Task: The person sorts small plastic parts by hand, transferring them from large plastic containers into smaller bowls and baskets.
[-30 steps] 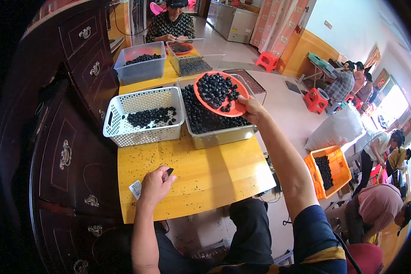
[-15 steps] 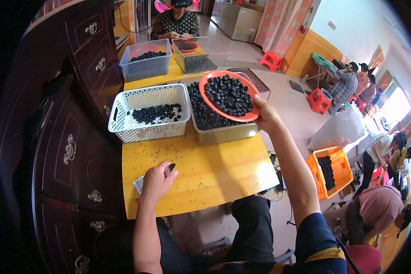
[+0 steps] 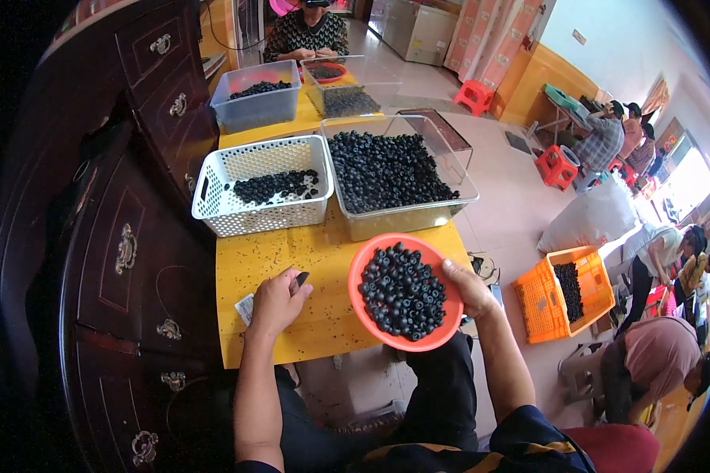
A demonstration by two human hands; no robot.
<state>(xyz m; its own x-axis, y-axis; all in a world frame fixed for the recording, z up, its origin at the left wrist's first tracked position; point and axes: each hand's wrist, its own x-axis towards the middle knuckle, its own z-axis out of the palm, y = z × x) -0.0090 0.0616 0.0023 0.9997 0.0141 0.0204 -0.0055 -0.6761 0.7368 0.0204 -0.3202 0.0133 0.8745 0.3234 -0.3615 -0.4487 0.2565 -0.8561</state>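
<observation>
My right hand point(image 3: 465, 285) grips the right rim of a round orange bowl point(image 3: 364, 266) filled with small black ring-shaped pieces point(image 3: 402, 293). The bowl hangs just over the yellow table's point(image 3: 276, 256) near right corner. My left hand point(image 3: 276, 301) rests on the table, closed on a small dark tool point(image 3: 300, 278), beside a small white packet point(image 3: 244, 308). Behind the bowl stands a clear plastic tub point(image 3: 402, 222) heaped with the same black pieces. To its left sits a white perforated basket point(image 3: 252, 214) with a thin layer of them.
A dark carved wooden cabinet point(image 3: 110, 236) lines the table's left side. Farther back are a grey bin point(image 3: 256, 106), another clear tub point(image 3: 347, 98) and a seated person point(image 3: 306, 33). On the floor at right are an orange crate point(image 3: 564, 293), white sack point(image 3: 596, 225), red stools and several people.
My right hand has brought the orange bowl of black pieces from above the clear tub down and toward me, to the near table edge. The left hand has stayed put.
</observation>
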